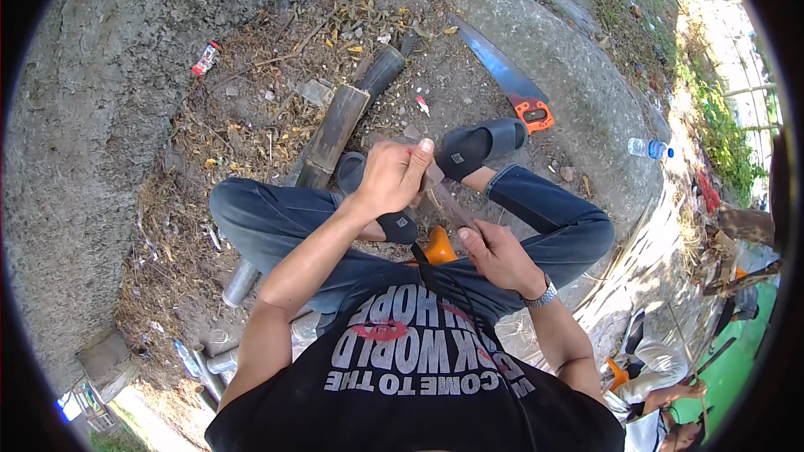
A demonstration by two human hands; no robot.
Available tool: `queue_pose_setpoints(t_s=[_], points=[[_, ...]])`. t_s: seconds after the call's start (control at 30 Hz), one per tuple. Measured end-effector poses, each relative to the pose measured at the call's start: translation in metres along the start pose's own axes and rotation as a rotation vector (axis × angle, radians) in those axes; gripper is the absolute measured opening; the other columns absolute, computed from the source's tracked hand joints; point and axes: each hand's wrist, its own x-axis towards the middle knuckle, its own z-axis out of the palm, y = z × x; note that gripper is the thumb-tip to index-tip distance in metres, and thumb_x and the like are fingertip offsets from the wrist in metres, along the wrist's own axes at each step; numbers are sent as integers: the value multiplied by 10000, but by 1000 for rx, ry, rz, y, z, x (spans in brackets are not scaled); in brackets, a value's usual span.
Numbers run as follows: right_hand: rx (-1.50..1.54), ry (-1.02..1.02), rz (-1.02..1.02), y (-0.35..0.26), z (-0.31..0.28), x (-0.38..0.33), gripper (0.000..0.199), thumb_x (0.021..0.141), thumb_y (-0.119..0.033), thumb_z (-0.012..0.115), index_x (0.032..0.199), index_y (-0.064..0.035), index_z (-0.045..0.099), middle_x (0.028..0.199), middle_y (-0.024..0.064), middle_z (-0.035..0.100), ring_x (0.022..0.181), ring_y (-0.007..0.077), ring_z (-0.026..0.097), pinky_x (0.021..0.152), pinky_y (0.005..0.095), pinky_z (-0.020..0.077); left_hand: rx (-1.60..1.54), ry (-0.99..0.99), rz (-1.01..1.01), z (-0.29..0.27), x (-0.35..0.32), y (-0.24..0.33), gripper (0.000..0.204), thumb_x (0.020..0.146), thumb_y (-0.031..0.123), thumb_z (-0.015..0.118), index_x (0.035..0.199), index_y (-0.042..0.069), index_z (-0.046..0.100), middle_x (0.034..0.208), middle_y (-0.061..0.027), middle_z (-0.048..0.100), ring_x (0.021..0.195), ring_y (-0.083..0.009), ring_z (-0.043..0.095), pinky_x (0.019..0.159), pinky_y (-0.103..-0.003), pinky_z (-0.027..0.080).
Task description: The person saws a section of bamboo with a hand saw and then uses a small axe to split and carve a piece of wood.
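I look straight down at a seated person's lap, in the middle of the frame. My left hand (392, 176) sits just above centre, fingers curled tight around the upper end of a thin bamboo strip (448, 205), thumb pointing up and right. My right hand (498, 255) is just below and right of it, closed around the lower end of the same strip, a metal wristwatch (544, 293) on that wrist. The strip runs slantwise between the two hands, from upper left to lower right, right at the centre of the frame. I cannot tell whether a blade lies against it; that part is too small and hidden by the fingers.

Just below the strip, between the hands and the dark printed shirt (419, 368), an orange object (440, 244) pokes out; its kind is unclear. Both knees in blue jeans (268, 222) spread left and right, and dark slide sandals (481, 144) show above the hands.

On the dirt in the upper middle of the frame lies a thick bamboo pole (339, 130), slanting from upper right to lower left. To the upper right, a handsaw (507, 75) with an orange handle rests against a concrete kerb (569, 59). A plastic water bottle (649, 148) lies at right. At lower right another person (662, 377) in white is crouched over long thin strips.
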Motion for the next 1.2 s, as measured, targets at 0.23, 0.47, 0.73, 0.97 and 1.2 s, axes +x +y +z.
queue_pose_setpoints(t_s=[0.23,0.47,0.73,0.97,1.2], points=[[-51,-119,-23,-21,-6,-10,524,1124,-460,507,1002,38,620,709,138,585,626,270,564,601,394,466,-155,313,41,33,-27,13,627,1162,328,383,704,-4,653,531,-94,544,468,-226,558,516,-369,435],[-242,-232,53,-25,-9,-10,656,1110,-526,481,964,81,683,767,284,662,781,460,689,746,520,522,-211,252,-117,43,-56,8,624,1155,316,410,672,-18,624,539,-83,545,478,-186,537,521,-365,439],[17,-498,312,-17,-12,5,624,1106,-570,480,901,5,610,602,10,502,446,115,516,390,303,423,-164,358,-247,52,-81,-3,635,1154,334,420,666,-18,625,543,-84,567,493,-180,553,530,-367,440],[97,-535,448,-32,0,11,598,1106,-562,492,807,-45,515,606,8,480,423,108,460,377,298,376,-198,345,-269,56,-83,-7,700,1161,372,381,621,-20,593,510,-47,481,470,-154,454,507,-355,375],[446,-596,228,-8,-1,20,484,1134,-459,491,1182,3,626,669,19,528,481,92,528,473,261,438,-383,148,-461,25,-72,-36,746,1158,477,367,650,2,636,539,-33,567,508,-158,541,555,-347,438]])
